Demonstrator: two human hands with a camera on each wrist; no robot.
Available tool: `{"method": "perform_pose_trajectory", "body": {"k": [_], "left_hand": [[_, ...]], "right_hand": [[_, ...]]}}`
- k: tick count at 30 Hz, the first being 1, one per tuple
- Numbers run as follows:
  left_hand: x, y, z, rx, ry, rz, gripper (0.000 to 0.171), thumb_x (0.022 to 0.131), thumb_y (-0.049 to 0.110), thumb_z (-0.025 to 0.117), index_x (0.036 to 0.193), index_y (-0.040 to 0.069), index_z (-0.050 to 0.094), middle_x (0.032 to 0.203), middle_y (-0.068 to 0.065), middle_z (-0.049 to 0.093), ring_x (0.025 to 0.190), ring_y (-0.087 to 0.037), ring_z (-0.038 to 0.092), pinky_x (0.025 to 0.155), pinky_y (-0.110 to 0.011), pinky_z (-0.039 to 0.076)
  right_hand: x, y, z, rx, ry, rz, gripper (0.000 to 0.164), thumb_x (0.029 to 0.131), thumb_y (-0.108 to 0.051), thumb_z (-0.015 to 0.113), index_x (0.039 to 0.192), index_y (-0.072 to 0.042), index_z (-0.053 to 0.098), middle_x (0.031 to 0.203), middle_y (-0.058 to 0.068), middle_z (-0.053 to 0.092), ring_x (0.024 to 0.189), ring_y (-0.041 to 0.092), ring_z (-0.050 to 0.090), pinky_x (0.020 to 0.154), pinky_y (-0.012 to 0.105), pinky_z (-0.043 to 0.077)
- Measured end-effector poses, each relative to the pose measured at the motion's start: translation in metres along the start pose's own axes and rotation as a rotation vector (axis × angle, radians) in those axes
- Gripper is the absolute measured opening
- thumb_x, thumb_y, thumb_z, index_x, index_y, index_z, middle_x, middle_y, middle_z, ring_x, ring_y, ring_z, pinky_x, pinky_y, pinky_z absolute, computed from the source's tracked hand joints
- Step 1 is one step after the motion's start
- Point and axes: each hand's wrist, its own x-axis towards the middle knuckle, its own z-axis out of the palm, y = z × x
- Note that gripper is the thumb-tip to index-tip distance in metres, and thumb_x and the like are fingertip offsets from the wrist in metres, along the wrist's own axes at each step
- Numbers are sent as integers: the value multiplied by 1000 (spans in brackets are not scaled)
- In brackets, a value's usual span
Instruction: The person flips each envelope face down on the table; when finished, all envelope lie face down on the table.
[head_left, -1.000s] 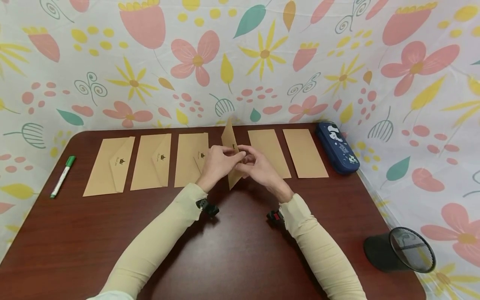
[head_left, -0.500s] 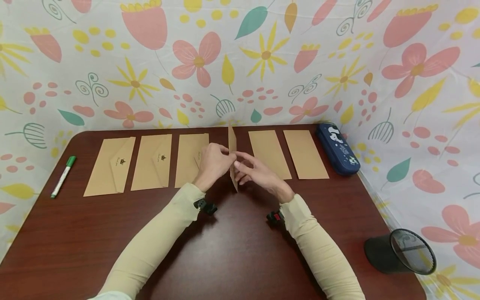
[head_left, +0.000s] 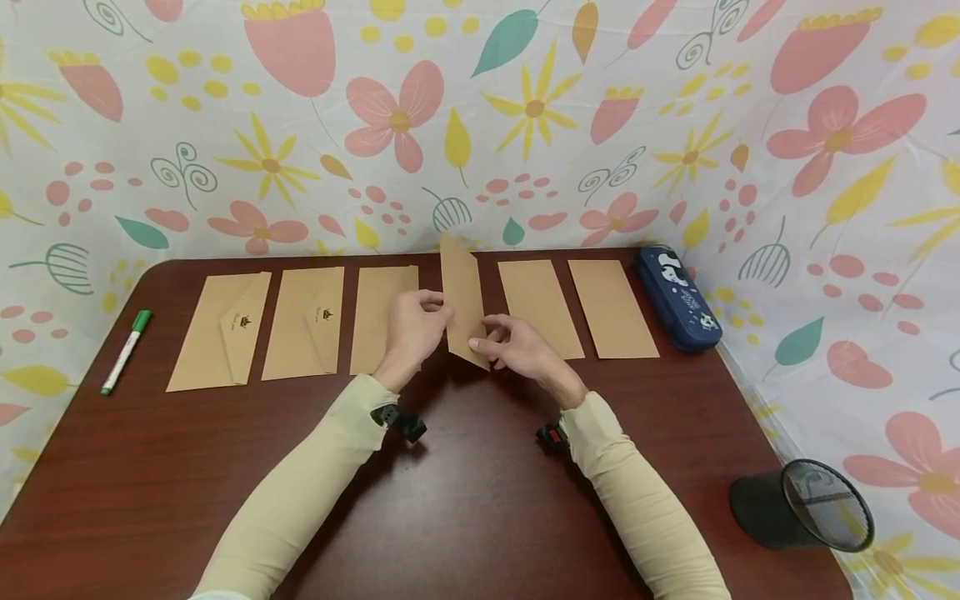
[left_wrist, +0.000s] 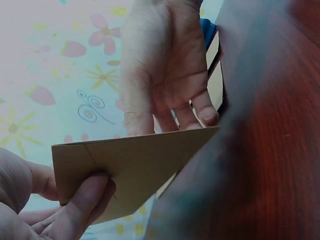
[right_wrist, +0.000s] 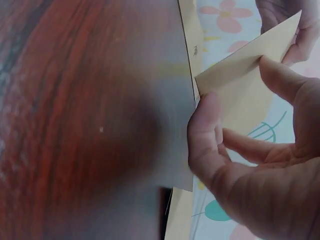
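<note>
A kraft-paper envelope [head_left: 465,304] stands up off the table in the middle, its plain side facing the head camera. My left hand [head_left: 415,329] pinches its left edge; the left wrist view shows the thumb pressed on the flap side [left_wrist: 130,165]. At the lower right edge, my right hand [head_left: 521,350] holds the envelope, thumb on the near side. In the right wrist view the right thumb lies at a corner, and another fingertip touches the upper edge. Beside my left hand lies a crown-printed envelope [head_left: 372,304], partly covered. A plain envelope [head_left: 536,292] lies behind my right hand.
Two crown-printed envelopes, one outermost [head_left: 202,333] and one inner [head_left: 292,325], lie flat at left. Beyond them is a green-capped marker [head_left: 126,352]. A plain envelope [head_left: 612,308] and a blue pencil case [head_left: 677,297] lie at right, a black mesh cup [head_left: 765,504] nearer.
The held envelope has turned upright through edge-on, from its printed side to its plain side. My left hand has shifted slightly left, and my right hand has moved down its right edge.
</note>
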Motion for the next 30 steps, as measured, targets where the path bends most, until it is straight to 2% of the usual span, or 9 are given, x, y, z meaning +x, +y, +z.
{"method": "perform_pose_trajectory", "body": {"k": [5, 8, 14, 18, 19, 21, 25, 27, 30], "left_hand": [[0, -7, -2, -27, 30, -17, 27, 91, 8, 72, 114, 0, 83, 101, -21, 84, 83, -22, 76, 67, -18, 50], [2, -11, -5, -6, -4, -33, 30, 91, 9, 72, 118, -1, 82, 102, -21, 84, 82, -22, 76, 66, -20, 50], [18, -31, -2, 190, -177, -44, 56, 86, 11, 71, 139, -7, 69, 85, -18, 80, 58, -18, 69, 52, -28, 54], [39, -63, 14, 311, -209, -75, 64, 81, 21, 75, 141, -2, 70, 107, -18, 81, 63, -24, 71, 52, -33, 57], [42, -66, 16, 343, -209, -79, 61, 81, 24, 77, 138, 1, 73, 115, -18, 80, 72, -25, 71, 57, -32, 58], [50, -80, 22, 398, -199, -61, 49, 77, 27, 79, 120, 4, 79, 115, -13, 79, 79, -23, 69, 62, -31, 55], [57, -87, 29, 491, -228, -6, 14, 73, 23, 75, 72, 9, 75, 70, -3, 76, 66, -21, 68, 58, -32, 49], [60, -88, 32, 520, -250, 7, 17, 71, 19, 72, 57, 13, 66, 52, 1, 67, 52, -20, 64, 52, -31, 46], [60, -85, 36, 548, -271, 4, 23, 72, 16, 71, 53, 17, 58, 45, 5, 58, 45, -15, 56, 47, -29, 42]], "right_hand": [[0, 1, -1, -55, 59, 40, 73, 103, -33, 76, 160, 1, 47, 111, 11, 63, 82, 18, 64, 75, 28, 54], [2, 2, -2, -133, 107, 44, 74, 102, -36, 77, 159, 1, 49, 115, 13, 63, 87, 20, 63, 76, 27, 50], [7, 1, -3, -278, 160, 61, 77, 101, -40, 77, 159, 3, 49, 118, 13, 64, 101, 23, 59, 86, 31, 49], [16, 6, -4, -337, 158, 80, 81, 100, -43, 76, 160, 4, 48, 122, 17, 68, 106, 28, 63, 94, 40, 55], [20, 10, -4, -356, 165, 81, 81, 99, -44, 76, 159, 4, 49, 125, 20, 70, 109, 29, 66, 96, 42, 56], [24, 10, -5, -379, 160, 101, 81, 98, -45, 76, 158, 4, 50, 139, 23, 69, 124, 34, 67, 106, 47, 57], [36, 17, -3, -423, 163, 142, 78, 97, -43, 76, 155, 4, 54, 157, 25, 60, 145, 40, 59, 118, 53, 52], [45, 27, -3, -446, 172, 148, 77, 94, -41, 77, 152, 5, 56, 156, 26, 60, 145, 42, 59, 118, 54, 52], [59, 43, -3, -492, 189, 140, 72, 92, -40, 78, 145, 6, 61, 148, 25, 66, 135, 39, 65, 112, 52, 56]]}}
